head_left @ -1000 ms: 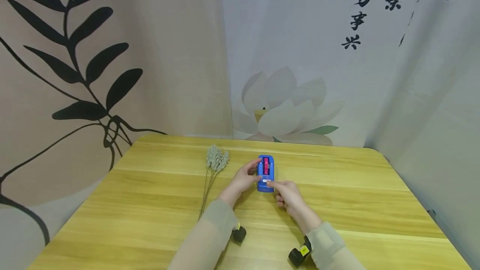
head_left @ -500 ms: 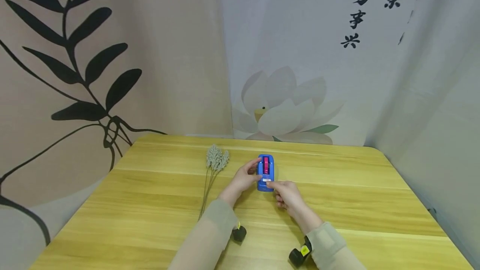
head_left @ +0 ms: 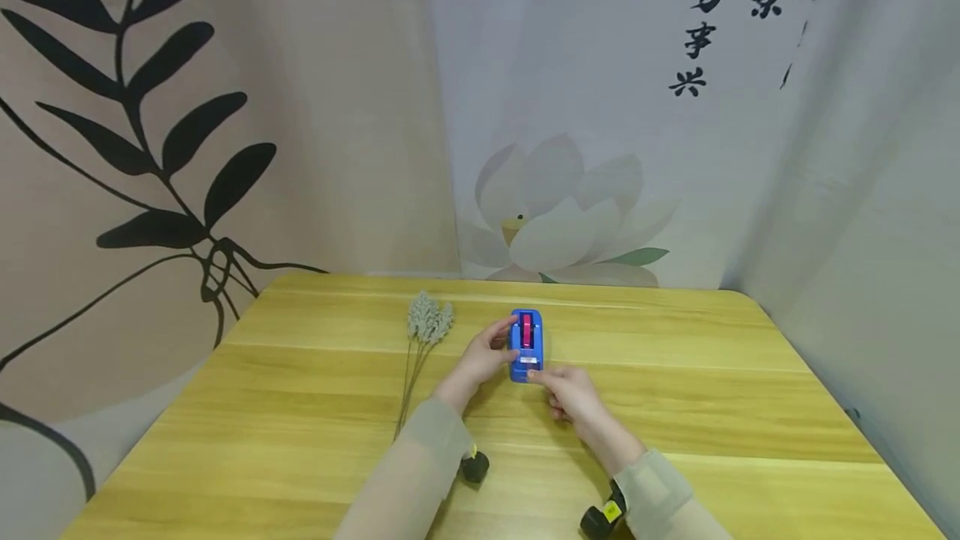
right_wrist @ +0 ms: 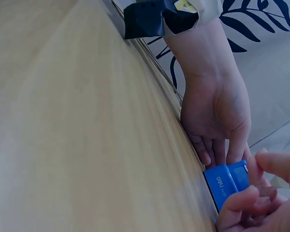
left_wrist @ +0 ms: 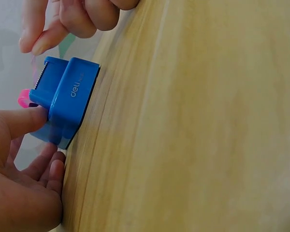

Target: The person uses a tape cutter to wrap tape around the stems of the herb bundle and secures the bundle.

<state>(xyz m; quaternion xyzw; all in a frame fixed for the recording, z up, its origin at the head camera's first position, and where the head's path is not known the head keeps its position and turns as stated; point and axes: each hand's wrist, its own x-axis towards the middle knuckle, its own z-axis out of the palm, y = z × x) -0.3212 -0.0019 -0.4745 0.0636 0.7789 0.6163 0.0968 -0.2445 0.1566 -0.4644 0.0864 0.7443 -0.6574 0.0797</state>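
A blue tape dispenser (head_left: 537, 342) with a bright pink roll core (head_left: 527, 330) stands on the wooden table. My left hand (head_left: 477, 361) grips it from the left side, thumb near the cutter end and fingers behind. At the near end, my right hand (head_left: 573, 394) pinches with thumb and index finger, its other fingers curled. The left wrist view shows a thin, see-through strip of tape (left_wrist: 35, 68) running from the toothed cutter (left_wrist: 41, 76) up to those pinched fingertips. In the right wrist view, the fingers of my right hand partly cover the dispenser (right_wrist: 218, 181).
Dried flower stems with grey-green heads (head_left: 429, 319) lie on the table (head_left: 712, 415) left of my left hand. Black wrist cameras (head_left: 474, 468) hang under both sleeves. A printed curtain (head_left: 360, 107) stands behind the table's far edge.
The right fingertips have shifted slightly toward me, to the dispenser's near edge. My left hand keeps its hold. The head view has turned slightly.
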